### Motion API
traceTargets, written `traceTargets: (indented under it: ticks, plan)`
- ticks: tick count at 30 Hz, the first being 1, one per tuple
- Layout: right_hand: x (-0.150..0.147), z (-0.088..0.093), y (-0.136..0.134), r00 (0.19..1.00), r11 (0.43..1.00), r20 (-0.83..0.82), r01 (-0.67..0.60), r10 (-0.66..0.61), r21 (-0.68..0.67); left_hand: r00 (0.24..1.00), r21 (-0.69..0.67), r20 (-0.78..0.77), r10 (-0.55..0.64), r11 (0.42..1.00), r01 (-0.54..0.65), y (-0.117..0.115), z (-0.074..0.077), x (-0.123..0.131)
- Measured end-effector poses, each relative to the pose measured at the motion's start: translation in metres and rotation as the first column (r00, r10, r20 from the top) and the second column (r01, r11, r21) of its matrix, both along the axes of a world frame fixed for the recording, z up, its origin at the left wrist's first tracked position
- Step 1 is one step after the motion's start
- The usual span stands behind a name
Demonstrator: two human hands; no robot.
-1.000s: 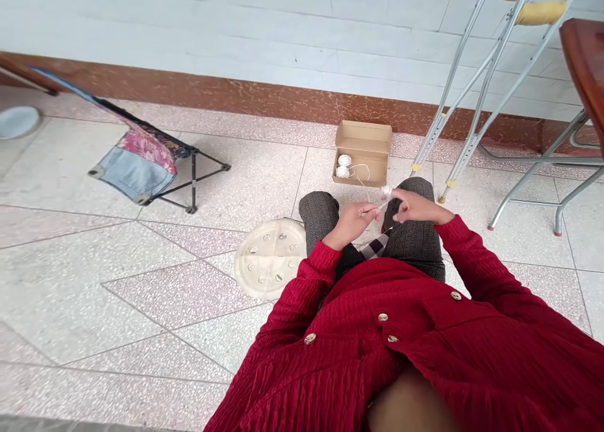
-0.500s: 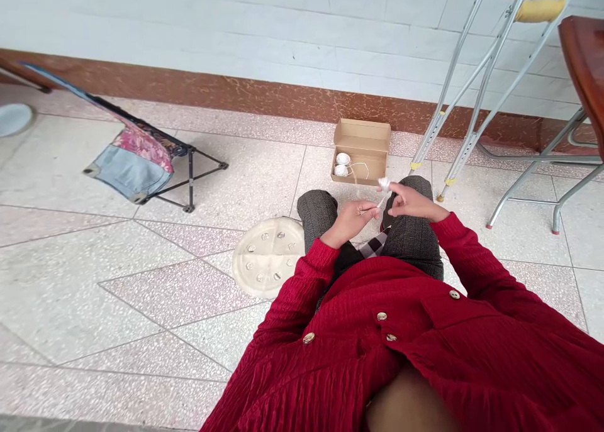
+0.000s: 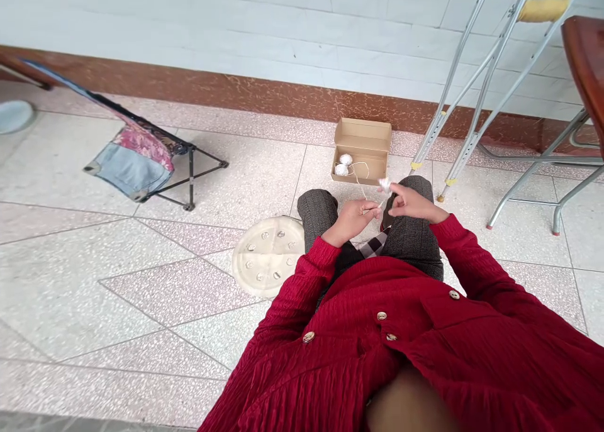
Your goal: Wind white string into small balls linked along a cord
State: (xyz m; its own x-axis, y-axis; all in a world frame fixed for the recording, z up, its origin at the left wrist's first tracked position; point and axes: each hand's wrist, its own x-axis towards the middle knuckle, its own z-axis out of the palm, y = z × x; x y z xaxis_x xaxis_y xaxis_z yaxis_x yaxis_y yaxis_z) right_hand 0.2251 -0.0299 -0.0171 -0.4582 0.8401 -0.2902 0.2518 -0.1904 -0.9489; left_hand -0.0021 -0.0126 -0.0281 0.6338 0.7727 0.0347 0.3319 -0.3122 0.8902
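Note:
Over my knees, my left hand [image 3: 355, 220] pinches a thin white strand of yarn between thumb and fingertips. My right hand [image 3: 416, 204] faces it, holding a small wound bundle of white yarn [image 3: 385, 185] at its outstretched fingertips; how the fingers grip it is hard to make out. The strand links the two hands. Beyond them on the floor stands an open cardboard box [image 3: 377, 166]. Two white yarn balls [image 3: 342, 169] lie in its left half, and a loose yarn end [image 3: 362, 190] trails over the front edge toward my left hand.
At the left stands a folding stool [image 3: 141, 168] with a cloth seat. A round beige plastic disc [image 3: 267, 256] lies beside my left leg. Crutches [image 3: 472, 117] lean on the wall at the right, near a brown chair [image 3: 585, 73] with metal legs.
The yarn balls in the box have shifted slightly, and the trailing strand has settled from a blur into clear view. Both hands stay in nearly the same place.

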Motion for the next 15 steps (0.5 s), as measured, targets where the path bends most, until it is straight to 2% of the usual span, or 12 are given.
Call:
traceTargets:
  ticks: [2, 4, 5, 6, 8, 10, 13, 15]
  plan:
    - [0.0, -0.006, -0.008, 0.978, 0.976, 0.071, -0.187, 0.196, -0.116, 1.0, 0.031, 0.008, 0.027, 0.999, -0.028, 0.005, 0.004, -0.006]
    - [-0.002, -0.001, -0.019, 0.918, 0.892, -0.092, -0.397, 0.386, -0.216, 0.998, 0.037, 0.029, 0.05, 0.998, -0.051, 0.011, 0.006, -0.011]
    - [-0.003, 0.005, -0.024, 0.887, 0.865, -0.209, -0.453, 0.412, -0.218, 0.998, 0.027, 0.042, 0.056, 0.998, -0.058, 0.013, 0.006, -0.012]
    - [-0.004, 0.013, -0.028, 0.867, 0.868, -0.313, -0.458, 0.388, -0.194, 0.996, 0.008, 0.058, 0.062, 0.998, -0.062, 0.013, 0.005, -0.012]
    - [-0.004, 0.027, -0.029, 0.865, 0.935, -0.436, -0.332, 0.249, -0.123, 0.995, -0.041, 0.079, 0.057, 0.998, -0.054, 0.01, 0.001, -0.009]
    - [-0.001, 0.035, -0.022, 0.899, 0.988, -0.425, -0.145, 0.106, -0.06, 0.997, -0.062, 0.076, 0.031, 0.998, -0.027, 0.003, -0.003, -0.004]
    - [0.003, 0.028, -0.009, 0.979, 0.999, -0.204, 0.028, -0.024, 0.02, 0.998, -0.042, 0.051, -0.025, 0.999, 0.027, -0.006, -0.002, 0.001]
    - [0.004, 0.016, -0.007, 0.999, 1.0, -0.046, 0.004, -0.003, 0.021, 0.998, -0.021, 0.055, -0.018, 1.0, 0.019, -0.005, 0.002, -0.001]
